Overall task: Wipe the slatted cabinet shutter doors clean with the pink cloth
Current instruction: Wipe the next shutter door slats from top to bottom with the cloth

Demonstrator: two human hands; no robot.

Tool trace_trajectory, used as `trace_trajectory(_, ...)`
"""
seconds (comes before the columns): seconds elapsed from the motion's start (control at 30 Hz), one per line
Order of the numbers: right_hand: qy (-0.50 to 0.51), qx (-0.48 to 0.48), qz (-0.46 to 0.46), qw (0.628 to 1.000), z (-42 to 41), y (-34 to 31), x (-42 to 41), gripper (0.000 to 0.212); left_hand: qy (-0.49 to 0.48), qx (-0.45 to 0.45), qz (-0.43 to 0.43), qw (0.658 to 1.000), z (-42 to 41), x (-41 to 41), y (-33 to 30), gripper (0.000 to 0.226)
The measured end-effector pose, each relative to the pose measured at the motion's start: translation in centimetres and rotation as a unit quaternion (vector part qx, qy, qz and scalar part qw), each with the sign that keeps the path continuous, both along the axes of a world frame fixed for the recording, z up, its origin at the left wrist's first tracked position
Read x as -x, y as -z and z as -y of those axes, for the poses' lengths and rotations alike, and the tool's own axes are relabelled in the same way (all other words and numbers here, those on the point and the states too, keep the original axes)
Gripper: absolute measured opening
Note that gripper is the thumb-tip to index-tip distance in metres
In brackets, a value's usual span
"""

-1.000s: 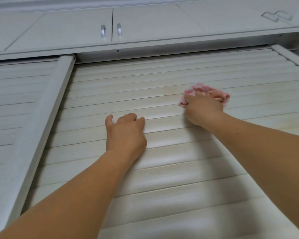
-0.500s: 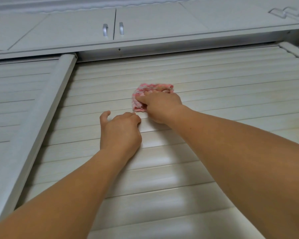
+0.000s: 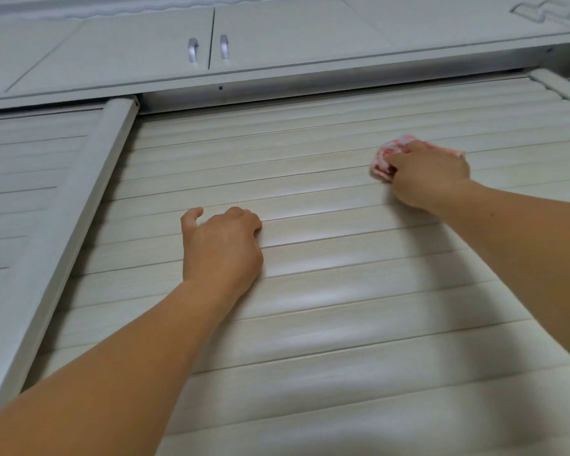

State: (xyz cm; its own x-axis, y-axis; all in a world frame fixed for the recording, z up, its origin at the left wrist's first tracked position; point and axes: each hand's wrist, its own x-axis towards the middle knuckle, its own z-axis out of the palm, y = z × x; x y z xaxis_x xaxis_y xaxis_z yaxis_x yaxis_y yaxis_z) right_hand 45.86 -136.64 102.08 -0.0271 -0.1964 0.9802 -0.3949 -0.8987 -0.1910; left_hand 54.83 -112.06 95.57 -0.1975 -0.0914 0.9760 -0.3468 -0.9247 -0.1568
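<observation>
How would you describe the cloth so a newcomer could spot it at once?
Start at the wide slatted shutter door below the upper cabinets. Follow its upper slats rightward to the right hand. The pink cloth is bunched under those fingers, the only coloured thing on the pale slats.

Right hand point(image 3: 430, 174), upper right of frame, grips the pink cloth point(image 3: 384, 159) against the slatted shutter door point(image 3: 326, 324). Left hand point(image 3: 221, 245), centre frame, rests on a slat with fingers curled. Two cabinet handles point(image 3: 208, 49) at upper centre; vertical frame post point(image 3: 79, 205) at left.
</observation>
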Motion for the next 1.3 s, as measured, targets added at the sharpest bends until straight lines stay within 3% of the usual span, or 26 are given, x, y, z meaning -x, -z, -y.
trace_trajectory(0.17,-0.043,-0.075,0.051,0.995,-0.2,-0.3,-1.1,0.038,0.002,0.0,-0.003,1.0,0.0,-0.1,0.1,0.033)
trace_trajectory(0.3,-0.072,-0.002,0.033,0.997,-3.7,-2.0,-2.2,0.041,-0.003,-0.012,0.005,1.0,-0.2,-0.1,0.0,0.034)
trace_trajectory(0.6,-0.111,0.187,-0.126,0.968,-17.2,-4.8,-5.7,0.045,-0.002,-0.035,0.043,0.998,-1.0,-0.8,-0.2,0.038)
trace_trajectory(0.73,-0.133,0.226,-0.111,0.958,-16.8,-4.6,-5.8,0.056,0.01,-0.036,0.063,0.997,-1.3,-1.0,-0.5,0.042)
trace_trajectory(0.83,-0.143,0.188,-0.09,0.968,-13.3,-5.5,-4.9,0.046,0.029,-0.029,0.071,0.997,-1.3,-1.2,-0.5,0.04)
trace_trajectory(1.07,-0.058,0.045,-0.019,0.997,-1.9,-5.4,-1.7,0.038,0.044,-0.027,0.062,0.997,-1.2,-0.9,-0.5,0.046)
trace_trajectory(1.2,0.009,-0.019,0.025,0.999,-1.9,-4.8,-1.7,0.032,0.05,-0.02,0.051,0.997,-1.1,-0.8,-0.5,0.045)
trace_trajectory(1.3,-0.019,0.007,0.016,1.0,-4.9,-4.6,-2.1,0.024,0.041,-0.016,0.034,0.998,-1.0,-0.7,-0.3,0.041)
